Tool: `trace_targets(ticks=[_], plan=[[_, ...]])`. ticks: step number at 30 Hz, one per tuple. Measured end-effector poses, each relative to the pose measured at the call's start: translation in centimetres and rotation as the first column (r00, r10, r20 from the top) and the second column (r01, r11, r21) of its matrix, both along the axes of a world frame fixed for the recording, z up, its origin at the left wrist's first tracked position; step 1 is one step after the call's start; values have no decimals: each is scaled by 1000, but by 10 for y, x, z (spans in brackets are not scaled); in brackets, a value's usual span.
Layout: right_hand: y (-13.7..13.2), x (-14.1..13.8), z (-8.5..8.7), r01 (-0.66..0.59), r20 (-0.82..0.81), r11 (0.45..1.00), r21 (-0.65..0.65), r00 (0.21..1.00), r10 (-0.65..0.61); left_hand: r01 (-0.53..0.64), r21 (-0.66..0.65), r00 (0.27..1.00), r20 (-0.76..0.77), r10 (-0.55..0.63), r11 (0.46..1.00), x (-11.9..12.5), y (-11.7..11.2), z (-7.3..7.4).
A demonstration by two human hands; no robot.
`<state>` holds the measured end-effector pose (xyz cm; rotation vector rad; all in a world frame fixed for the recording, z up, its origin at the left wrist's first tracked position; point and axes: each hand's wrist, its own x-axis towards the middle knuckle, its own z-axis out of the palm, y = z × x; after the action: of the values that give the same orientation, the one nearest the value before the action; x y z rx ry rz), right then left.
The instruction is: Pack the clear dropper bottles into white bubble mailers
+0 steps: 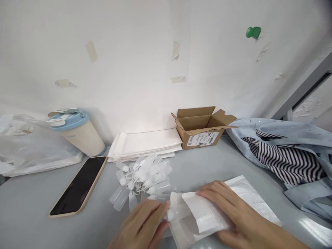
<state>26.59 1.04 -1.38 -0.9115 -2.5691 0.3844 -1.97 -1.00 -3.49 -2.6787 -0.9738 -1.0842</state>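
My left hand (145, 224) pinches a small translucent plastic piece with a white end (169, 215) at the mouth of a white padded envelope (210, 215). Part of that piece lies inside the opening; my fingers hide the rest. My right hand (228, 207) grips the envelope, fingers on top and thumb low at its near edge, with the front layer lifted. More white padded material (255, 197) stretches out beyond this hand; I cannot tell whether it is a separate envelope. Just behind my left hand lies a pile of similar translucent pieces with white cords (145, 174).
A stack of white envelopes (147, 141) lies by the wall, beside an open cardboard box (204, 128). At left are a phone (79, 186), a blue-lidded cup (83, 135) and a plastic bag (36, 145). A light-blue and striped cloth item (282, 155) lies at right.
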Motion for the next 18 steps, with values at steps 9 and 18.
trace_targets(ticks=[9, 18], plan=[[3, 6, -2, 117, -133, 993, -15, 984, -118, -66, -186, 992, 93, 85, 980, -9, -2, 14], [10, 12, 4, 270, -177, 961, 54, 950, -257, -47, -241, 953, -303, -29, 969, -15, 1, 7]])
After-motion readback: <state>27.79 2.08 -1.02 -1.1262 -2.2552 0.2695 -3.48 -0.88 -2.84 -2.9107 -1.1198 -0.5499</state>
